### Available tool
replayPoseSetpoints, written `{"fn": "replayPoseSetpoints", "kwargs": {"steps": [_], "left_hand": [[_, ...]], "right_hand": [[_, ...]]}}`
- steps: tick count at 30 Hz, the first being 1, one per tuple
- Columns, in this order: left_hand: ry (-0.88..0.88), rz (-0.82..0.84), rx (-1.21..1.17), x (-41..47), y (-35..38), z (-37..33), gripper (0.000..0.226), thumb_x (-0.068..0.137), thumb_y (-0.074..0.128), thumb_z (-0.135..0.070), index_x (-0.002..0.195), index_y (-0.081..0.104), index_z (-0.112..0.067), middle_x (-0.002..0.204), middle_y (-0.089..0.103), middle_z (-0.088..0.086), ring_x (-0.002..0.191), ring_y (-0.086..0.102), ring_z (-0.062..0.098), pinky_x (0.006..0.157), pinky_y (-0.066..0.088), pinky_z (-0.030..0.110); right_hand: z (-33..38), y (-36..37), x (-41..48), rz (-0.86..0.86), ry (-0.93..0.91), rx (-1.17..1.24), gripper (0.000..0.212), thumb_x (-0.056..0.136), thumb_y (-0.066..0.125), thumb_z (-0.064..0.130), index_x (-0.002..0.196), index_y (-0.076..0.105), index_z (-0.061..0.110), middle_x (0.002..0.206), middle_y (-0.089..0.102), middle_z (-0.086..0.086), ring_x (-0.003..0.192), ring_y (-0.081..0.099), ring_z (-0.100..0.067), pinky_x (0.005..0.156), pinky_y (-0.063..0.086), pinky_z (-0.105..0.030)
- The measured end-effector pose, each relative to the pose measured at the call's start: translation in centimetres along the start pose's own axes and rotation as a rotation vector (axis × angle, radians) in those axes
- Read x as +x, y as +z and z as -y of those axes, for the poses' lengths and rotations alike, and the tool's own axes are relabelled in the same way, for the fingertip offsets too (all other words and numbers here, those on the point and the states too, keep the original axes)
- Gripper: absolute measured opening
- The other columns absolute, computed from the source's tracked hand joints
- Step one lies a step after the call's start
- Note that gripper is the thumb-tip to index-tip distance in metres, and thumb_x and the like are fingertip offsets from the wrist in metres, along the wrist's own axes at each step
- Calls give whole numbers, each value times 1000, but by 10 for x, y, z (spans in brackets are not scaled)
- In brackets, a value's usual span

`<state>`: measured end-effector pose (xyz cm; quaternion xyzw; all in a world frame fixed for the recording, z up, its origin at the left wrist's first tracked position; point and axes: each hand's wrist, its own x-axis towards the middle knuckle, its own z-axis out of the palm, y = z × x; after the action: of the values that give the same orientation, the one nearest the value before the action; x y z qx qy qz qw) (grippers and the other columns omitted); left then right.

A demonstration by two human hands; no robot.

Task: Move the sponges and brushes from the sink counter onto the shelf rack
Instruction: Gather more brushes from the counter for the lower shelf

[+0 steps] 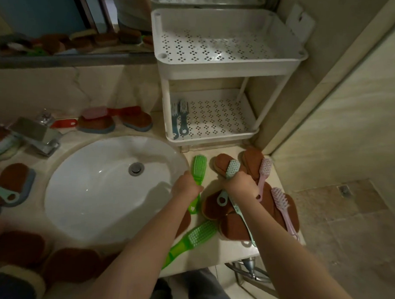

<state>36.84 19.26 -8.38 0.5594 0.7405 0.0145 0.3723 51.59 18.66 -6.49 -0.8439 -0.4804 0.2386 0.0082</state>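
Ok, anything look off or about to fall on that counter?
Nothing spilled or broken. One pink brush lies on the heaped sponges at the right edge of the counter, handle end at the lip; it could slide off.

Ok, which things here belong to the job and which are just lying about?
Job: green brush in left hand, mint brush in right hand, pink brushes, brown sponges, shelf rack.
Lying about: sink, tap, mirror.

The shelf rack, upper centre, is white with a hole pattern; below it are a green brush, mint brush, pink brush and brown sponges.
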Motion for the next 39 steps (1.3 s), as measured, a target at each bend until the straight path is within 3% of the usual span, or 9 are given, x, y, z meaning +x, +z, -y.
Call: {"fn": "replayPoseSetpoints", "kwargs": {"steps": [5, 10, 14, 21, 27, 31, 33, 36, 39], "left_hand": [[-36, -10, -29, 8, 6, -5, 42, 82, 67, -32, 113, 57, -6, 117, 62, 15, 108, 60, 31, 82, 47, 33], [-16, 41, -182, 13, 0, -3, 26, 82, 68, -27, 89, 65, -2, 91, 65, 14, 89, 63, 28, 69, 43, 29], [29, 26, -413, 13, -14, 0, 39, 78, 74, -20, 53, 44, -16, 55, 44, 0, 52, 44, 11, 45, 33, 17], [179, 158, -540, 0, -48, 14, 24, 77, 75, -16, 66, 55, -8, 59, 47, 1, 54, 46, 7, 50, 36, 17], [175, 121, -604, -8, -83, 26, 11, 81, 70, -13, 76, 61, -11, 66, 50, 1, 60, 47, 9, 50, 39, 16], [123, 72, -599, -8, -103, 46, 10, 81, 70, -14, 80, 61, -9, 66, 50, 2, 61, 46, 10, 54, 39, 19], [83, 44, -588, -9, -110, 58, 12, 80, 71, -15, 79, 60, -9, 64, 48, 1, 59, 45, 11, 55, 37, 22], [24, -6, -604, -9, -118, 72, 15, 79, 73, -16, 83, 62, -6, 60, 46, 0, 55, 45, 9, 51, 38, 18], [-8, -77, -635, -5, -124, 78, 14, 80, 72, -14, 81, 61, -5, 59, 47, 1, 54, 44, 8, 43, 36, 9]], "right_hand": [[-6, -5, 10, 104, 22, 122, 46, 84, 62, 46, 113, 60, 11, 113, 66, -8, 103, 63, -28, 70, 42, -29], [-6, -11, 15, 159, -32, 178, 29, 86, 56, 32, 102, 62, 8, 101, 66, -11, 90, 64, -28, 66, 43, -28], [5, -19, 12, 133, -50, 288, 32, 79, 66, 45, 83, 64, 13, 83, 70, -7, 71, 64, -22, 53, 41, -25], [41, -45, 1, -15, -208, 549, 25, 85, 62, 27, 63, 57, 16, 64, 60, -1, 68, 58, -20, 56, 39, -30], [83, -56, 31, 11, -228, 727, 22, 87, 66, 24, 69, 56, 16, 78, 62, -7, 77, 59, -25, 76, 51, -42], [116, -60, 67, 142, -238, 669, 3, 88, 61, 11, 85, 62, 11, 90, 62, -13, 72, 57, -21, 68, 50, -36], [130, -57, 83, 168, -240, 587, 17, 89, 58, 7, 105, 62, 5, 94, 61, -14, 80, 58, -25, 68, 48, -33], [148, -52, 100, 190, -244, 480, 15, 94, 50, 7, 105, 59, 7, 95, 61, -12, 83, 59, -25, 58, 48, -30], [163, -40, 118, 187, -252, 369, 19, 94, 48, 9, 106, 60, 2, 103, 66, -18, 88, 65, -30, 77, 57, -40]]}}
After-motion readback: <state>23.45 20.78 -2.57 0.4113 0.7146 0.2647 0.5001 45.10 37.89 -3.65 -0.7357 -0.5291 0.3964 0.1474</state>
